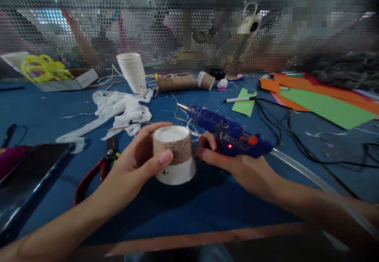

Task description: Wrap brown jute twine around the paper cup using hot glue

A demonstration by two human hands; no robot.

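Item: one paper cup (177, 173), white, base up, wide rim down; twine (182, 148) wound around its upper part, the lower band bare with a small dark mark. Location: before the wearer, near the table's (166, 214) front edge; whether the rim touches the surface cannot be told. Left hand (140, 155): curved around the cup, thumb on the near side, holding it.

Item: one glue gun (219, 126), blue, red light lit, nozzle toward the far left, clear glue stick (310, 175) out of its rear. Right hand (229, 159): curled beneath the body, gripping it just beside the cup; handle hidden.

Left side: red-handled tool (102, 169), dark flat device (35, 177), crumpled white ribbon (121, 110).

Behind: stack of paper cups (132, 70), tilted; twine roll (176, 83), lying flat.

Right side: black-capped pen (237, 100) across green paper (245, 108); orange sheets (325, 89).
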